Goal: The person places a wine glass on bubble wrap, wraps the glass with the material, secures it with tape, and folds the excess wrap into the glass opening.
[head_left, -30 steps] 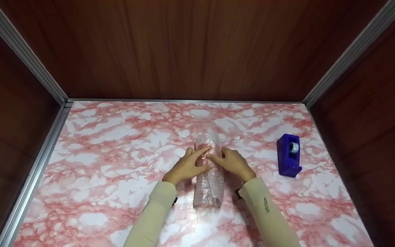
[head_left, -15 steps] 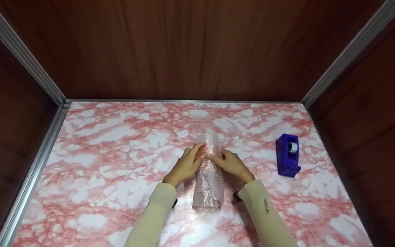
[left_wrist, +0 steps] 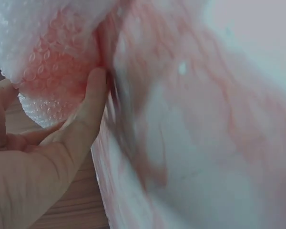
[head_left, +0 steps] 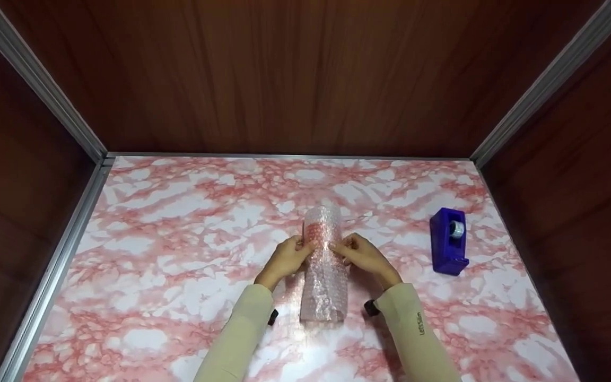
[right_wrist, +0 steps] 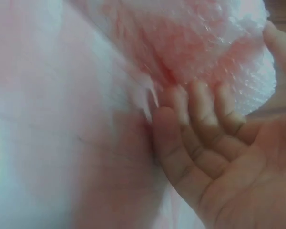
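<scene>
A long roll of bubble wrap (head_left: 324, 289) lies on the table, pointing away from me, with something reddish showing through its upper part. My left hand (head_left: 283, 260) grips its left side, thumb on top and fingers down the flank. From the opposite side my right hand (head_left: 367, 260) holds it likewise, thumb tip near the middle of the roll. In the left wrist view, fingers (left_wrist: 93, 95) reach along the bubbly plastic (left_wrist: 52, 57) close to the table. Curled fingers (right_wrist: 200, 109) lie against the roll's lower side in the right wrist view. Whatever is inside stays mostly hidden.
A purple tape dispenser (head_left: 447, 244) with a roll of clear tape (head_left: 457, 229) stands to the right. The red and white marbled table (head_left: 178, 297) is bounded by dark wood panels (head_left: 284, 79) with metal edging at the back and sides.
My left fingers have drawn back from the top of the roll to its side, leaving the thumb on top. The right hand has shifted slightly, and the roll stays in place.
</scene>
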The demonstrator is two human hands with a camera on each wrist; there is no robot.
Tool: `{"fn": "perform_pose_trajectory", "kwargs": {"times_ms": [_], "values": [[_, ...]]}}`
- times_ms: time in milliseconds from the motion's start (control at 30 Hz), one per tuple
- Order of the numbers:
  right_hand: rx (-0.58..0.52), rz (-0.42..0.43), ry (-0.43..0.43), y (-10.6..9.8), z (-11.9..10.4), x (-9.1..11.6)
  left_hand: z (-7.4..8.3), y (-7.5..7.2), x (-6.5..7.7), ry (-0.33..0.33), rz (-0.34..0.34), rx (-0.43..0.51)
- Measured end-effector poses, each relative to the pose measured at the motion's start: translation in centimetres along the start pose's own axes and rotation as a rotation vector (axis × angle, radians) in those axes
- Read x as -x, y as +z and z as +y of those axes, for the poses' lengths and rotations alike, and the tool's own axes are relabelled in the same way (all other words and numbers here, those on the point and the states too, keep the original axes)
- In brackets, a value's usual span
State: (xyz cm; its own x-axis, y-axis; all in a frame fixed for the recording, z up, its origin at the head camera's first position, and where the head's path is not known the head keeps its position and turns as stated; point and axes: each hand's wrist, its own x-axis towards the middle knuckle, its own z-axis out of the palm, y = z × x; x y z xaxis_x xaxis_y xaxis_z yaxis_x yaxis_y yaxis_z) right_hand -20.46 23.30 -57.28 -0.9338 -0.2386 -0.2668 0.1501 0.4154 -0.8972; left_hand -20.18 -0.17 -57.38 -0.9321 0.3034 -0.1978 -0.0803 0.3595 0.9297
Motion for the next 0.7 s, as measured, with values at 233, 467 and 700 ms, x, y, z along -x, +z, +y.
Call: {"fn": "perform_pose_trajectory", "kwargs": {"times_ms": [233,467,700], "values": [[-0.048,0.020,-0.032,0.2,-0.6,0.2,0.5,0.0,0.0,0.023,0.009,0.042],[-0.082,0.114,-0.165,0.0,-2.0,1.5,2.0,-0.3,0.7,0.140,0.065,0.133],[-0.072,0.194,-0.368,-0.4,-4.9,3.7,3.9,-0.6,2.0,0.352,0.106,0.230]]}}
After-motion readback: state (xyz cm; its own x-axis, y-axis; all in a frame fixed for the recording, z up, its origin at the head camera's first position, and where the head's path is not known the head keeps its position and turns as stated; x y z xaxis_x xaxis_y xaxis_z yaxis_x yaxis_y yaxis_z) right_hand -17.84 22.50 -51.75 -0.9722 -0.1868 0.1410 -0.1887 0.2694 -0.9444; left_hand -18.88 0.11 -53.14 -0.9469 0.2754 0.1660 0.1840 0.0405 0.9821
